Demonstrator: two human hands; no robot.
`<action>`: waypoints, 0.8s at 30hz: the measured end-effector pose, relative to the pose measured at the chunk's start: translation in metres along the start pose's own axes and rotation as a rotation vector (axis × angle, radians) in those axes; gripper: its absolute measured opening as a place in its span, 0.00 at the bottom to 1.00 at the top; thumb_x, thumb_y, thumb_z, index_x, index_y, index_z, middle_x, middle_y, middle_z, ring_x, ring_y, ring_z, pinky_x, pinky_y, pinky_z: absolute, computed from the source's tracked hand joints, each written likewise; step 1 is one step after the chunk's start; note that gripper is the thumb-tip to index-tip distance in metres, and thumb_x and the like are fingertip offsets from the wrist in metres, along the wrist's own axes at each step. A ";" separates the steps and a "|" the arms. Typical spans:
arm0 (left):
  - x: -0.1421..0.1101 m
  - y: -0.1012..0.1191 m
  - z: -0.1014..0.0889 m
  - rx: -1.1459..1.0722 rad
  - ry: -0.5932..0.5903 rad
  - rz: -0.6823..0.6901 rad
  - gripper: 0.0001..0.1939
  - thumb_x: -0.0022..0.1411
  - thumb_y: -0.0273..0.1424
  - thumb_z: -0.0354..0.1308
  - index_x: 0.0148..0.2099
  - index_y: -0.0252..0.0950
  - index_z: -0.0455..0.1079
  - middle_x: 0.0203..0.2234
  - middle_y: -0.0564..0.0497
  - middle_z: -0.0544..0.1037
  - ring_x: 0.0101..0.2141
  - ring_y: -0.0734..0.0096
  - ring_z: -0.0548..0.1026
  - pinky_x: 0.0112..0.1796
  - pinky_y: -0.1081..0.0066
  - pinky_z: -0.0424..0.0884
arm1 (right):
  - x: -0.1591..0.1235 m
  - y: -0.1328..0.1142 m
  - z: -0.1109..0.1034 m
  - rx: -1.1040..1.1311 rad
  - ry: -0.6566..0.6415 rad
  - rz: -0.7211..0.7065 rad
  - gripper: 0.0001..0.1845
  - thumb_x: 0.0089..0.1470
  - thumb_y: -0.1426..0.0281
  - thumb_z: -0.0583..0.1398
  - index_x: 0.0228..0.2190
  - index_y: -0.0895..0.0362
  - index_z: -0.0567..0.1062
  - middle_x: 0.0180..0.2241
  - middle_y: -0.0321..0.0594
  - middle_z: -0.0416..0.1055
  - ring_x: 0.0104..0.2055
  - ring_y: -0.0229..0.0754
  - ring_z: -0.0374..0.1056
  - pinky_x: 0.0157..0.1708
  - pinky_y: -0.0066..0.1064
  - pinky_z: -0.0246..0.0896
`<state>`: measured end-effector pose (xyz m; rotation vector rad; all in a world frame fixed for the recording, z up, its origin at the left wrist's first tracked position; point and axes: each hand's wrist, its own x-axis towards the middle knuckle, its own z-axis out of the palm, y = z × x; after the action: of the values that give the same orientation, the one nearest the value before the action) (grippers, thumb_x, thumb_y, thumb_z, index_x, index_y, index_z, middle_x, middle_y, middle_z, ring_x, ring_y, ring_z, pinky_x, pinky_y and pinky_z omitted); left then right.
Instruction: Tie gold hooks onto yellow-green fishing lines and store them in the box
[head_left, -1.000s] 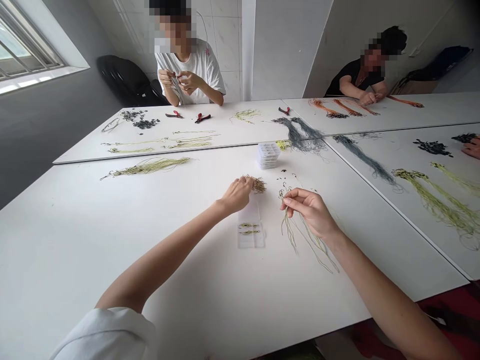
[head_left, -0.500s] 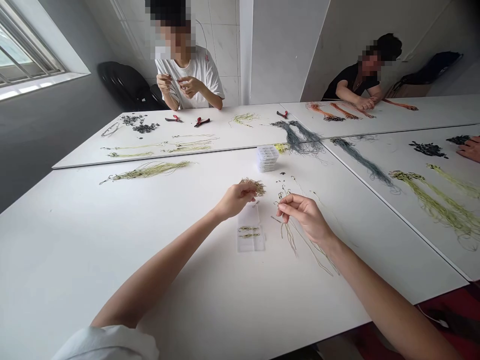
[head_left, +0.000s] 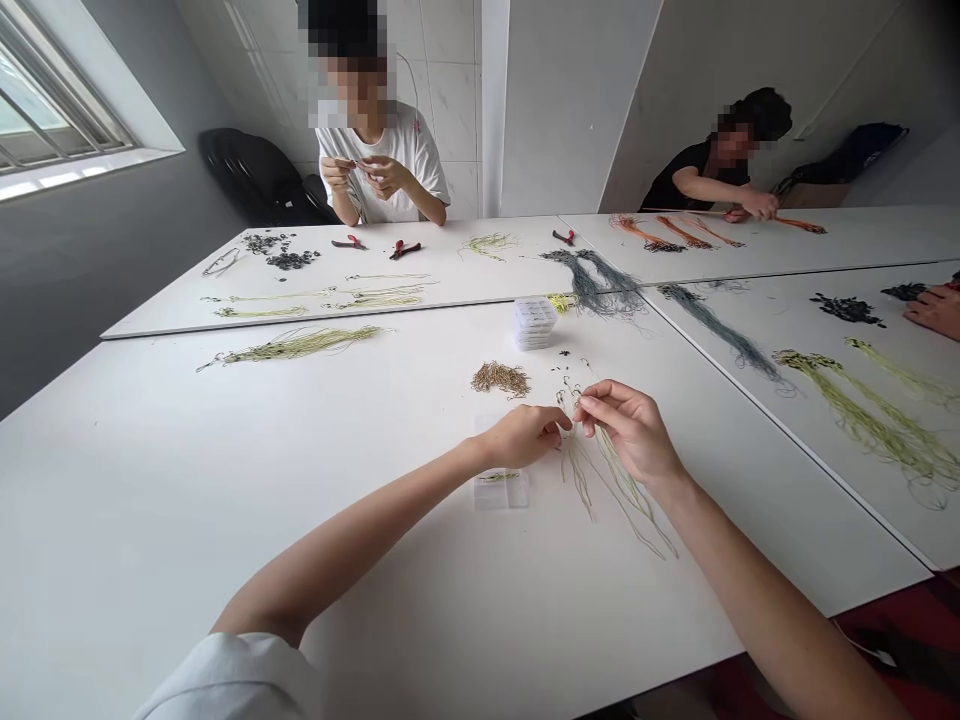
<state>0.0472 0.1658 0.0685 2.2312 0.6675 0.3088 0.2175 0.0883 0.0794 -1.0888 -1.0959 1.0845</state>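
My left hand (head_left: pixel 523 437) reaches over a small clear plastic box (head_left: pixel 501 490), its pinched fingertips close to the strands, and whatever they hold is hidden. My right hand (head_left: pixel 628 427) pinches the top of a bundle of pale green fishing line with hooks (head_left: pixel 600 470), whose strands hang toward me across the white table (head_left: pixel 225 520). A loose pile of small gold hooks (head_left: pixel 500 379) lies just beyond both hands, touching neither. Inside the box, a short hooked piece (head_left: pixel 499 477) shows past my left wrist.
A stack of clear plastic boxes (head_left: pixel 535 323) stands beyond my hands. Bundles of green, grey and orange line, black bits and red-handled pliers (head_left: pixel 405 249) lie on adjoining tables. Two co-workers (head_left: pixel 375 170) sit across, and another person's hand (head_left: pixel 934 310) rests at the right edge.
My left hand has left the gold hook pile and moved right and nearer to me, to the line bundle beside my right hand. The view has tilted slightly.
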 end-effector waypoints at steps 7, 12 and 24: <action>0.011 -0.015 -0.030 -0.023 0.183 -0.088 0.12 0.58 0.25 0.55 0.44 0.34 0.74 0.36 0.46 0.80 0.38 0.64 0.77 0.41 0.66 0.72 | -0.001 -0.003 -0.002 -0.008 0.004 -0.006 0.06 0.54 0.66 0.64 0.30 0.56 0.75 0.27 0.39 0.73 0.25 0.37 0.63 0.28 0.32 0.59; -0.009 -0.009 -0.036 -0.359 0.184 -0.074 0.16 0.61 0.29 0.56 0.51 0.30 0.69 0.37 0.44 0.80 0.39 0.67 0.78 0.44 0.67 0.74 | -0.001 -0.001 0.002 -0.053 0.000 -0.034 0.07 0.54 0.65 0.63 0.30 0.56 0.75 0.27 0.39 0.73 0.25 0.37 0.64 0.29 0.33 0.60; -0.025 0.008 -0.028 -0.725 0.174 -0.096 0.17 0.56 0.29 0.63 0.48 0.30 0.71 0.32 0.45 0.80 0.38 0.65 0.78 0.46 0.61 0.72 | -0.006 0.006 0.010 -0.266 -0.036 -0.136 0.08 0.55 0.63 0.61 0.30 0.55 0.74 0.25 0.37 0.68 0.27 0.40 0.64 0.30 0.35 0.62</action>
<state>0.0180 0.1644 0.0930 1.4888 0.6236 0.5947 0.2068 0.0844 0.0739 -1.1869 -1.3513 0.8706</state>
